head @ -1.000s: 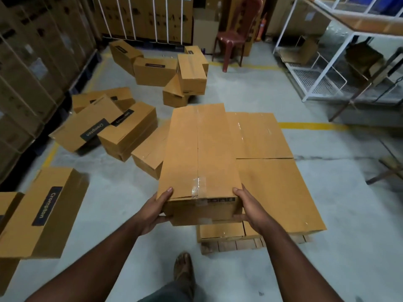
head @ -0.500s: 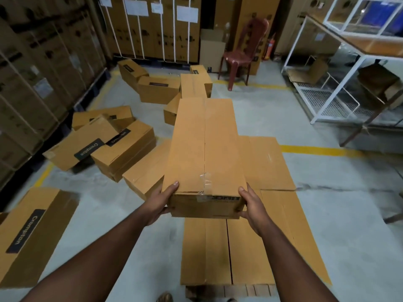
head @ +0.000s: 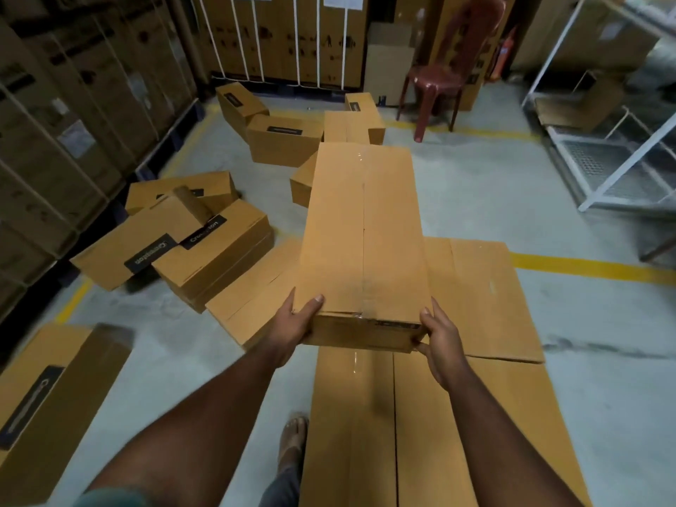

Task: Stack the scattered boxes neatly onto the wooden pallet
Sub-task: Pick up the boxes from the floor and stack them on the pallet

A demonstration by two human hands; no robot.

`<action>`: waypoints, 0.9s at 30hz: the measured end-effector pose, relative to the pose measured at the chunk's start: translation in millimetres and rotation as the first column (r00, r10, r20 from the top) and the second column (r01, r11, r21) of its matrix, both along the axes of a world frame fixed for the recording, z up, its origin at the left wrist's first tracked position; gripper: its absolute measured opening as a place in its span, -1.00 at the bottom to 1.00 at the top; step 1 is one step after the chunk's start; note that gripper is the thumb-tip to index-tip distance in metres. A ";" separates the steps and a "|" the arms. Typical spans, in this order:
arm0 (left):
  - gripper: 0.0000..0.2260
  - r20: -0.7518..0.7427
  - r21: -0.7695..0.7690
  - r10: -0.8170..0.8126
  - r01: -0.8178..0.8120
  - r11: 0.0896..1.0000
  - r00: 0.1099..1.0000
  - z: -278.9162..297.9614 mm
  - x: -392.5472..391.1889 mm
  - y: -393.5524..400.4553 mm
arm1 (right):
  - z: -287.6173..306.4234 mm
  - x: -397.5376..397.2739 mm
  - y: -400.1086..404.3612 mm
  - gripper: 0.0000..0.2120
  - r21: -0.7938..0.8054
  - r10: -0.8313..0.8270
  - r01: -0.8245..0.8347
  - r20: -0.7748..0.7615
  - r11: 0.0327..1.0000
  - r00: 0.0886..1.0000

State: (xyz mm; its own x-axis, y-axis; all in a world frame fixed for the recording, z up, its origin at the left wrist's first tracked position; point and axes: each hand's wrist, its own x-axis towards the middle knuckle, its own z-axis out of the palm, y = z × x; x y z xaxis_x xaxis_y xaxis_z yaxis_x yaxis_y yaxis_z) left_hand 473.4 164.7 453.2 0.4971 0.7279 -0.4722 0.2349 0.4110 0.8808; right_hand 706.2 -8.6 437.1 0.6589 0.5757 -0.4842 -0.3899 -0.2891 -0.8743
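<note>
I hold a long brown cardboard box (head: 362, 232) lengthwise out in front of me. My left hand (head: 296, 322) grips its near left corner and my right hand (head: 440, 340) grips its near right corner. Below it lie the flat tops of boxes stacked on the pallet (head: 486, 298), which reach toward me (head: 355, 426). The pallet itself is hidden under them. More boxes lie scattered on the floor to the left (head: 216, 250) and farther back (head: 285, 139).
A tilted box (head: 47, 393) lies at my lower left. Tall strapped cartons (head: 73, 115) line the left wall and the back. A brown plastic chair (head: 439, 86) stands at the back, a white metal rack (head: 600, 151) at the right. My sandalled foot (head: 292, 439) is beside the stack.
I have stepped closer, and the held box has moved forward over the stacked boxes. Both hands keep the same grip on its near end.
</note>
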 end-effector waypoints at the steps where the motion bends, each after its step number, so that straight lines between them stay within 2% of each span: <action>1: -0.22 -0.001 -0.019 -0.006 0.006 1.000 1.000 -17.7 10.7 17.6 | -16.5 8.4 16.3 -0.48 -0.001 -0.017 0.017 0.000 1.000 1.000; 9: -0.10 0.012 -0.108 -0.027 0.028 0.994 1.000 -168.2 71.3 117.7 | -156.9 57.5 98.7 -0.46 -0.012 -0.082 0.082 -0.036 0.997 0.996; 13: -0.52 0.001 -0.078 -0.039 0.039 0.996 0.999 -221.9 77.6 123.3 | -212.5 64.1 105.3 -0.46 -0.018 -0.105 0.104 -0.064 0.994 0.992; 18: -0.40 0.015 -0.102 -0.041 0.042 0.994 0.999 -264.8 79.3 117.6 | -252.4 66.3 98.5 -0.46 -0.056 -0.081 0.075 -0.099 0.996 0.992; 24: -0.48 -0.041 -0.074 -0.027 0.024 0.997 0.999 -295.9 80.7 103.0 | -280.1 67.9 86.4 -0.48 -0.126 -0.082 0.069 -0.097 0.990 0.992; 27: -0.42 -0.102 -0.072 -0.039 0.031 0.997 0.994 -305.6 76.4 85.3 | -289.4 62.1 74.6 -0.48 -0.181 -0.055 0.035 -0.103 0.983 0.993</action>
State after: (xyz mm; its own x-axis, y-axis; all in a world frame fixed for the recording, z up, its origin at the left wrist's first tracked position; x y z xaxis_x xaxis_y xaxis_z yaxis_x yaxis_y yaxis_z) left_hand 549.8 250.1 147.6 0.4675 0.6741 -0.5719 0.3386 0.4610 0.8202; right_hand 768.4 66.0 147.6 0.6207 0.4441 -0.6462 -0.4950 -0.4171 -0.7622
